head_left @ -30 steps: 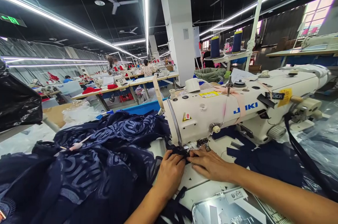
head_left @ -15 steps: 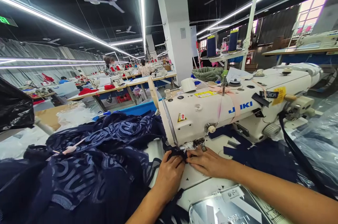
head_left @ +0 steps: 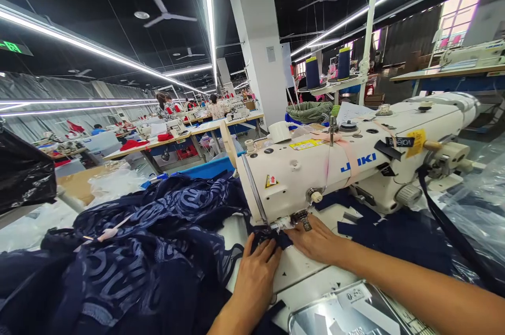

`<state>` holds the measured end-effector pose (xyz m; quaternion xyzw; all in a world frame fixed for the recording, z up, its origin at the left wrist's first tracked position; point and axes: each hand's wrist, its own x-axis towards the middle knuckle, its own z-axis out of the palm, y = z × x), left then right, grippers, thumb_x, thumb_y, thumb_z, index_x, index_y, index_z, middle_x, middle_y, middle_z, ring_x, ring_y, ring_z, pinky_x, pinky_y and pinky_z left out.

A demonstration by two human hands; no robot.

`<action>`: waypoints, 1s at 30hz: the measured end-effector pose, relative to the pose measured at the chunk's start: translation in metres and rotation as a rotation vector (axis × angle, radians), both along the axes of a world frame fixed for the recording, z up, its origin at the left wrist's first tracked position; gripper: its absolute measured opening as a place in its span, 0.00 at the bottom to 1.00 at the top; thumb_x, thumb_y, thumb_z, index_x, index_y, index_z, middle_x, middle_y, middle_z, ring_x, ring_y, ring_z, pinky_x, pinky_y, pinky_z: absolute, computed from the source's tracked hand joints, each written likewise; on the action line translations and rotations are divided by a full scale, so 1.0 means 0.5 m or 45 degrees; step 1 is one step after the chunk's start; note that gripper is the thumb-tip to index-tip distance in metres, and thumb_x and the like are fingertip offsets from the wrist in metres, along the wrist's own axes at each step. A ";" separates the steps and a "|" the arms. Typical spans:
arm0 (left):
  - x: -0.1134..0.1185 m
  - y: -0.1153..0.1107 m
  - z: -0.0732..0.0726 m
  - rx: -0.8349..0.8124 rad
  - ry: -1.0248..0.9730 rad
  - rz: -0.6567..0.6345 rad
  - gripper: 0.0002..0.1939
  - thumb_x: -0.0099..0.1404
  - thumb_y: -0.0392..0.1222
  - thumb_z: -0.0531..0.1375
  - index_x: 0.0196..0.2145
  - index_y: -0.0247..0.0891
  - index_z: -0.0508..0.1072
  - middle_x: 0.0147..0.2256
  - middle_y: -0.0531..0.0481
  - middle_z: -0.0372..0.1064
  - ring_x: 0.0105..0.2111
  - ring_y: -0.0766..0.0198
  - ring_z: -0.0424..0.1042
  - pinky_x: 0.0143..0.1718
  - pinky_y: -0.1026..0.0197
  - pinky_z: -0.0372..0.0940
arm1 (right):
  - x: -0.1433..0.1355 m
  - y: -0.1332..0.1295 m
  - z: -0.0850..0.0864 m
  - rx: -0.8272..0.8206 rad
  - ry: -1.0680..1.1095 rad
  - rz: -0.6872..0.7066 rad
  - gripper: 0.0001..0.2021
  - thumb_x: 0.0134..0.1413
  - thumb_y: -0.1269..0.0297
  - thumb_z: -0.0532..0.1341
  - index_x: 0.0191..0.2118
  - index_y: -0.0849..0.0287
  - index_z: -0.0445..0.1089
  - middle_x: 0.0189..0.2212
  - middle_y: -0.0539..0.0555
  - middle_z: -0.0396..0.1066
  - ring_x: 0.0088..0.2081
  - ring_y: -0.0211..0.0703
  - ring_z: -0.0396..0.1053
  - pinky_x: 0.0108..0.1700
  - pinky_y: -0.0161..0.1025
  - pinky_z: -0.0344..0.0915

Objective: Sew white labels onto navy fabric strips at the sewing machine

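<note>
A white sewing machine stands in front of me, its head above a piece of navy fabric. My left hand lies on this fabric left of the needle area, fingers stretched and slightly apart. From the right, my right hand reaches under the machine head, its fingers closed at the fabric's edge. The needle parts hide some of its fingertips. To the left is a heap of navy garments with pale curved prints. On the heap rests a small pale pointed tool, too unclear to name.
A metal tray with paper slips sits at the front right. Navy fabric scraps and clear plastic lie right of the machine. Navy thread cones stand behind it. A black plastic bag hangs at the far left.
My hands have moved slightly apart, and my right hand has shifted a little right. More of the navy fabric shows between them. The whole view has tilted slightly.
</note>
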<state>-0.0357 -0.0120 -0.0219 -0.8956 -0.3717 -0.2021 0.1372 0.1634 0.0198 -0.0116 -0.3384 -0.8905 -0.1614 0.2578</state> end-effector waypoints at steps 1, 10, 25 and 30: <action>0.000 0.000 -0.001 0.011 0.003 -0.001 0.18 0.56 0.28 0.51 0.42 0.40 0.70 0.43 0.47 0.70 0.45 0.60 0.67 0.55 0.47 0.48 | 0.003 0.009 -0.003 0.033 0.038 -0.040 0.12 0.52 0.75 0.48 0.29 0.63 0.68 0.26 0.59 0.68 0.31 0.47 0.64 0.37 0.43 0.59; 0.000 -0.001 0.003 0.021 -0.009 -0.014 0.20 0.53 0.29 0.51 0.42 0.39 0.70 0.43 0.45 0.70 0.44 0.58 0.67 0.55 0.45 0.48 | 0.007 -0.010 -0.002 -0.259 0.162 0.247 0.13 0.56 0.74 0.48 0.34 0.60 0.69 0.34 0.55 0.69 0.34 0.41 0.66 0.39 0.39 0.61; -0.012 -0.005 0.032 -0.119 0.159 -0.088 0.25 0.50 0.28 0.50 0.47 0.36 0.66 0.48 0.42 0.66 0.48 0.54 0.64 0.54 0.38 0.47 | 0.002 -0.027 0.004 -0.236 -0.061 0.243 0.10 0.53 0.76 0.50 0.38 0.63 0.67 0.36 0.57 0.68 0.37 0.44 0.66 0.41 0.41 0.63; -0.021 0.010 0.002 -0.049 0.106 -0.091 0.23 0.52 0.28 0.49 0.46 0.38 0.67 0.46 0.44 0.68 0.48 0.56 0.64 0.55 0.38 0.43 | 0.001 -0.027 -0.001 -0.207 -0.054 0.220 0.10 0.52 0.76 0.50 0.38 0.62 0.67 0.36 0.58 0.68 0.37 0.44 0.65 0.40 0.40 0.63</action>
